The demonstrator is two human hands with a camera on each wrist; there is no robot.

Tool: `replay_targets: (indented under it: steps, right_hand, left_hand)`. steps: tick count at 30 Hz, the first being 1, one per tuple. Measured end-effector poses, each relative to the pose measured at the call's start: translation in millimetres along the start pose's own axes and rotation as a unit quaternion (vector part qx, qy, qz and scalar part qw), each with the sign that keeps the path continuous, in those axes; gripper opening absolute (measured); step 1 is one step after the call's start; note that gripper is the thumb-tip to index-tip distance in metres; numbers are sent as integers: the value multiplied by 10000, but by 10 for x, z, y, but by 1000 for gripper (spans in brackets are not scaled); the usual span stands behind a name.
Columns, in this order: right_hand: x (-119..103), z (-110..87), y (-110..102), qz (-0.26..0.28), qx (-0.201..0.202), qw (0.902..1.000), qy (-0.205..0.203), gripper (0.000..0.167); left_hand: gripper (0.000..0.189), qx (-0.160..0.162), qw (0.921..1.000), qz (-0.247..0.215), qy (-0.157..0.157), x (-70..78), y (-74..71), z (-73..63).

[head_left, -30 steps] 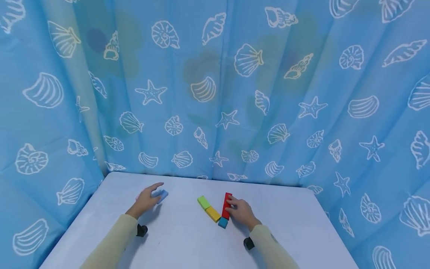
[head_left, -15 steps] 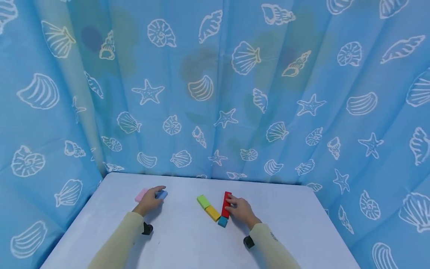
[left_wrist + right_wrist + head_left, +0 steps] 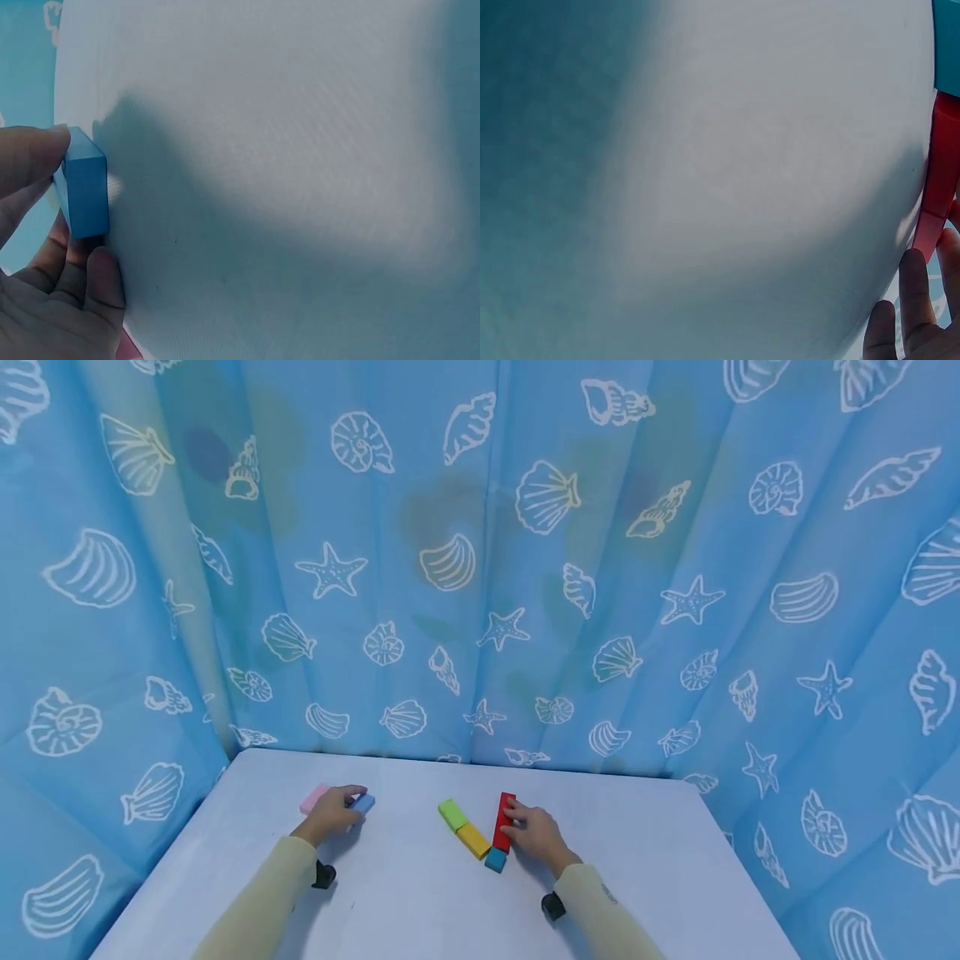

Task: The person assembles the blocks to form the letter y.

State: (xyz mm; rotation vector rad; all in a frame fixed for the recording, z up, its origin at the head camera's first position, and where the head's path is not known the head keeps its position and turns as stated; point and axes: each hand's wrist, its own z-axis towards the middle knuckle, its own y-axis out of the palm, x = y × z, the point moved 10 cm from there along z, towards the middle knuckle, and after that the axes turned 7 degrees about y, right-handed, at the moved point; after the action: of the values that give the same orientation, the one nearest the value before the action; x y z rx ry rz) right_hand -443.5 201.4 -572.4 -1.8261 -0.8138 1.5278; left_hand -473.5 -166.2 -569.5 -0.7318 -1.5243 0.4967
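My left hand (image 3: 332, 814) pinches a light blue block (image 3: 88, 193) between thumb and fingers, seen close in the left wrist view. Just left of that hand lies a pink block (image 3: 314, 798), partly covered by it. My right hand (image 3: 538, 835) holds a long red block (image 3: 505, 818) with its fingertips on the top and right side; the thumb is out of the right wrist view. Touching the near end of the red block is a teal block (image 3: 496, 859). A yellow block (image 3: 473, 841) and a lime green block (image 3: 452, 814) form a slanting row leading to the teal one.
All the blocks lie on or over a white-covered table (image 3: 420, 910). Blue curtains (image 3: 480, 568) with white shell and starfish prints hang behind the table and along its sides. A dark wrist camera (image 3: 553, 907) sits under the right wrist.
My left hand has shifted slightly and closed in on the light blue block, which has turned a little; the pink block has come into view. The right hand stays at the red block.
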Motion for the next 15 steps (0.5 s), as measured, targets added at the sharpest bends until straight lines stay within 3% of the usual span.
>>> replay_targets:
  steps: [6,15]
  right_hand:
    - [83,-57,45,42,69,10000,4,50]
    - [-34,-4,-13,28,110,9998,-192,49]
  left_hand:
    - [51,-84,9996,227,152,38,77,-53]
    - [52,-160,9983,412,391,163,10,-111]
